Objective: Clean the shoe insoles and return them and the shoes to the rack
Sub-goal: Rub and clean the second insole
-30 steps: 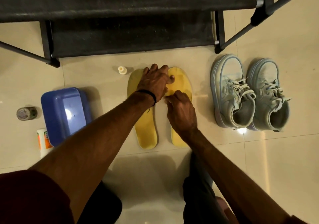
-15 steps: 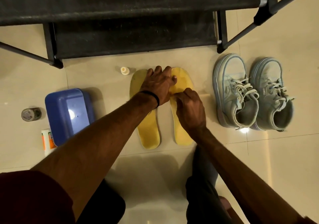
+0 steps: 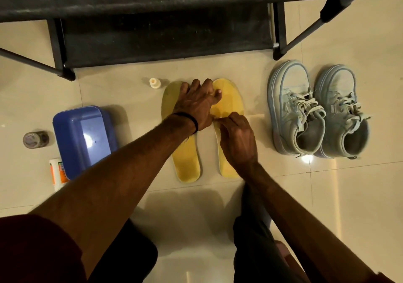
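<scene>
two yellow insoles are laid side by side on the tiled floor (image 3: 327, 195), toes toward the black shoe rack (image 3: 152, 31). the left insole (image 3: 187, 158) is partly covered at its toe half by the left hand (image 3: 196, 106), which is spread flat with straight fingers across the gap, the fingertips reaching onto the toe of the right insole (image 3: 229, 99); nothing is gripped by it, so its grip is open and pressing. a dark band is seen round the left wrist. the right hand (image 3: 237, 138) is placed over the middle of the right insole with its fingers curled; something small appears to be pinched at the fingertips against the insole's inner edge, but what it is cannot be told, nor whether this grip is truly closed on anything.

a pair of pale blue sneakers (image 3: 316, 112) is stood just right of the insoles, apart from them, laces loose, toes toward the rack. a small white bottle (image 3: 154, 83) is seen near the left insole's toe. further left, a blue plastic tub (image 3: 82, 138) is set on the floor, with a small round jar (image 3: 35, 139) beside it and a white and orange tube (image 3: 57, 170) at its near corner.
</scene>
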